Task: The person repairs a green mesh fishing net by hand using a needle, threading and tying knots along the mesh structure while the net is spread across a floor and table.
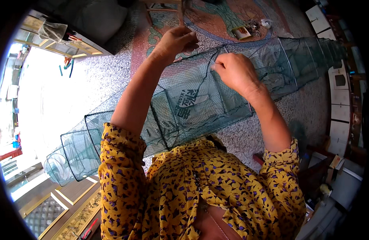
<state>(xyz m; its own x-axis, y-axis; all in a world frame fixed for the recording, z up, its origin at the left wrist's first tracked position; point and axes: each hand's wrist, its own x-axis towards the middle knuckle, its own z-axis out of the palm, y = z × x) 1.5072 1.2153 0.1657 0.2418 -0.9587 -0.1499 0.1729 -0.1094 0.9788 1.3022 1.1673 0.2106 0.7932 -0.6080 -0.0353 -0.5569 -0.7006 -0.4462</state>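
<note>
A long green mesh fish trap [228, 96] with square dark frames stretches across in front of me, from lower left to upper right. My right hand [236, 74] is closed over its upper side, thumb and forefinger pinched where a dark cord of the netting meets the fingertips. Up and to the left of it, my left hand [177, 43] is raised above the trap's far edge with its fingers curled together. Whatever the left fingers hold, if anything, is too small to make out. Dark printing shows through the mesh between my forearms.
Beyond the trap stands a wooden stool [164, 9]. A small box [241, 33] with odds and ends lies on the patterned floor, near more green netting [216, 14]. Gold-trimmed cabinet panels [72, 196] are at lower left, and white cabinets [338, 104] line the right.
</note>
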